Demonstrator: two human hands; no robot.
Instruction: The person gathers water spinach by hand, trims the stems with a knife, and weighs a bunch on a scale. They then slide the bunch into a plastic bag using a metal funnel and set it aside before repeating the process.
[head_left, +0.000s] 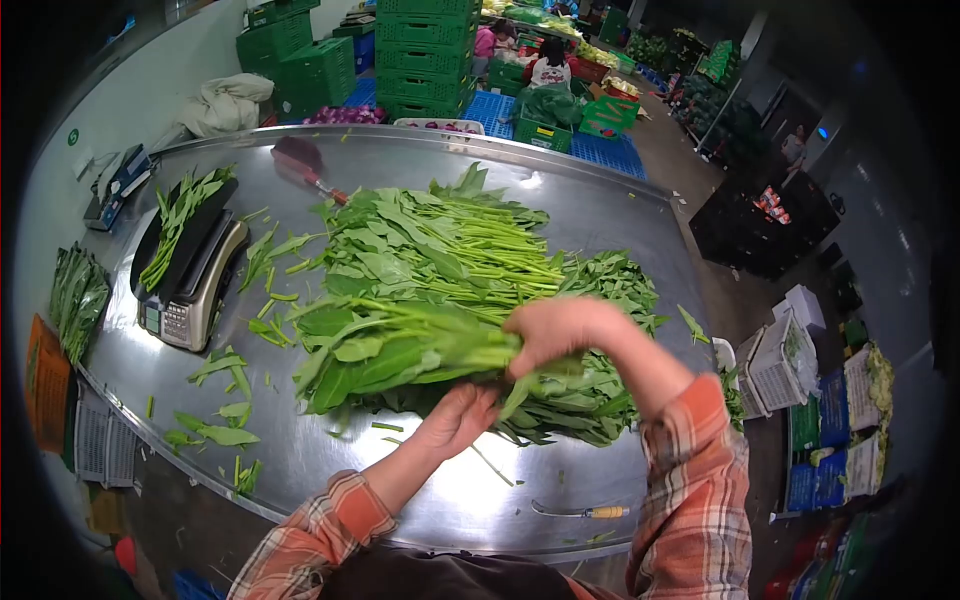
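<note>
My right hand [560,332] is closed around the stem end of a bunch of leafy greens [375,350] that looks like water spinach. The bunch is slightly blurred, its leaves pointing left. Just below the stems, my left hand [462,420] has its fingers stretched toward the bunch's underside; their tips are partly hidden. Behind the bunch lies a large pile of the same greens [430,235], stems to the right. More leafy greens [610,285] lie on the right, partly under my right forearm.
On the steel table [400,500] are a digital scale [180,318] with greens on its pan, a curved knife [605,512] near the front edge, a broad-bladed knife [335,193] at the back and loose trimmings [225,433]. Green crates [425,60] and two people [552,68] are beyond.
</note>
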